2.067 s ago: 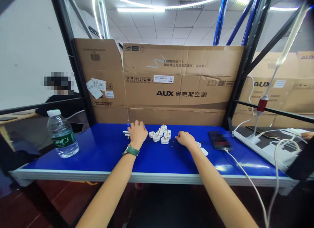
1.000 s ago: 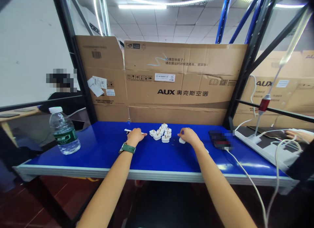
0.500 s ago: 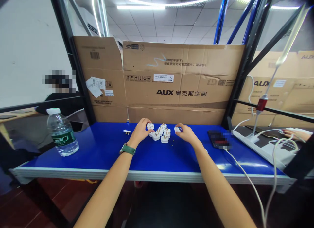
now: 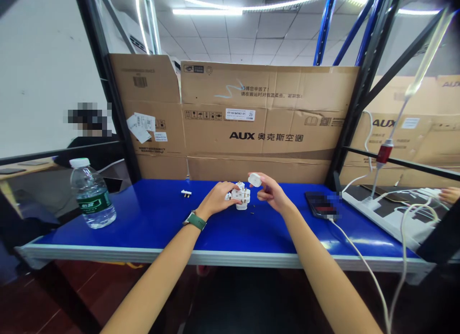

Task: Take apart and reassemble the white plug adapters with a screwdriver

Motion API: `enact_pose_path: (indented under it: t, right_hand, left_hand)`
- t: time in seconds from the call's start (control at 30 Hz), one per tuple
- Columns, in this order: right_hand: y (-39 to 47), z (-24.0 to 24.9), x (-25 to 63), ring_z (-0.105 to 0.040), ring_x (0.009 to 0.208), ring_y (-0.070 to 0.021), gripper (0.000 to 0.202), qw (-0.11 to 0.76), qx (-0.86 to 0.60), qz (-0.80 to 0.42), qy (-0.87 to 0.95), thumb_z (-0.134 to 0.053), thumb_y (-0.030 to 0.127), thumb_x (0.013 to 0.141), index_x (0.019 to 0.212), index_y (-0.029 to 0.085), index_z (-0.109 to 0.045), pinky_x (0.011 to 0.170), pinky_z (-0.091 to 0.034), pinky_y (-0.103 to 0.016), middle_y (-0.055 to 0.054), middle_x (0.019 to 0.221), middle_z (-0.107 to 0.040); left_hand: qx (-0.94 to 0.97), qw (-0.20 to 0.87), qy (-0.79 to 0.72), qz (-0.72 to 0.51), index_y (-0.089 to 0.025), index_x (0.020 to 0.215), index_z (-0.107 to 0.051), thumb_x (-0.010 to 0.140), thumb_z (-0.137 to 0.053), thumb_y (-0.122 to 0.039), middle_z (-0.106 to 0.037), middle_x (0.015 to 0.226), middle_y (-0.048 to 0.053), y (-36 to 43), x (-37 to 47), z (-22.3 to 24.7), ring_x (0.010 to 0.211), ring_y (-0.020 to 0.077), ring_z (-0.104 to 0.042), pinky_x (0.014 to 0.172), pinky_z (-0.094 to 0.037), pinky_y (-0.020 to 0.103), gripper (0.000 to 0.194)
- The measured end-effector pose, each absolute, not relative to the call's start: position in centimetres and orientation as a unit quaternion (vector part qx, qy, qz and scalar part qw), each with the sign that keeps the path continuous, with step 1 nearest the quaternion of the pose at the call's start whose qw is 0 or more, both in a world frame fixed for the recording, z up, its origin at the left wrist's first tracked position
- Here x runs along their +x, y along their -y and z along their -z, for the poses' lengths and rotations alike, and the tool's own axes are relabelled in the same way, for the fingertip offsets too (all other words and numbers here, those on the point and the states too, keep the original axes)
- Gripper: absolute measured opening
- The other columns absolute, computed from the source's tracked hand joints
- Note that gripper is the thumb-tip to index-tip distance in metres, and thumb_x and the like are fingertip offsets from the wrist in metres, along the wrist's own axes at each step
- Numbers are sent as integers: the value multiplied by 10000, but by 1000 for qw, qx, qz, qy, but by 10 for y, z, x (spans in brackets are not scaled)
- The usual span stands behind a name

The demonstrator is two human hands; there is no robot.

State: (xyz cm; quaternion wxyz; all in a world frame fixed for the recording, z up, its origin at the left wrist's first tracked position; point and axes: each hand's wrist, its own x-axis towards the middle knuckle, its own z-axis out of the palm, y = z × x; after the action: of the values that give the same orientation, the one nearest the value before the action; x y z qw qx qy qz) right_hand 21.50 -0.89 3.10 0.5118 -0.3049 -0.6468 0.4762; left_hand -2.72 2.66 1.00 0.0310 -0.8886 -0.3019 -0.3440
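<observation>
The left hand (image 4: 214, 201) has its thumb and fingers pinching a white plug part (image 4: 237, 194), close over the group of white plugs (image 4: 242, 206) on the middle of the table (image 4: 151, 231). The right hand (image 4: 273, 196) pinches a rounded white piece (image 4: 255, 179), raised a little to the far right of this group. I judge that the present step is handling these two pieces, one in each hand. Any next move seems to call for gentle, exact fingers, because the plugs stand so near. One separate plug part (image 4: 186, 193) lies at left; small dark bits (image 4: 252, 213) lie just nearer than the right hand.
</observation>
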Motion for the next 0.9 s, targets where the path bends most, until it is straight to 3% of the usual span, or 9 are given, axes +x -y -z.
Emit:
enact_pose_path:
  t: [0.1,0.2,0.33,0.43,0.53,0.9]
  right_hand:
    - [-3,-21,212,-236,425,-52,468,513,-360,-421,655,-601,630,840,1056,217,-642,421,-208,-213,12,769,-613]
    - [-14,-10,208,-436,503,-102,449,488,-427,-327,687,-667,615,800,913,182,-633,461,-323,-217,5,690,-616]
    - [-17,-4,206,-596,733,-168,426,473,-403,-262,738,-671,526,824,1047,163,-668,647,-454,-257,-31,812,-690]
    - [-14,-6,206,-622,904,-195,451,469,-349,-224,780,-714,405,807,1193,181,-656,781,-467,-285,-58,1005,-710]
    - [-11,-8,205,-616,1008,-215,432,461,-330,-188,802,-741,304,769,1182,198,-671,829,-461,-291,-72,1129,-688]
    - [-9,-8,204,-653,1025,-212,230,453,-270,-112,842,-719,219,826,1056,215,-720,909,-476,-316,-71,1101,-714]
  left_hand:
    - [-890,38,294,346,-213,1123,-646,803,-790,-434,-712,1092,65,-25,-26,-11,1034,245,-648,942,-468,374,415]
    - [-884,30,287,367,-211,1107,-645,811,-784,-429,-699,1055,66,-23,-23,-11,1015,239,-637,915,-483,359,392]
    - [-879,9,278,389,-216,1117,-651,816,-782,-428,-697,1053,59,-25,-20,-8,1003,225,-634,902,-490,345,391]
    - [-875,12,282,394,-212,1128,-661,786,-810,-423,-710,1059,58,-28,-20,-5,1001,229,-639,911,-487,350,429]
    - [-872,4,288,395,-207,1130,-678,768,-827,-419,-727,1053,59,-31,-20,-2,994,230,-655,907,-493,349,445]
    - [-839,-89,327,426,-195,1037,-740,644,-902,-402,-767,1002,33,-32,-15,-1,901,213,-693,835,-498,303,473]
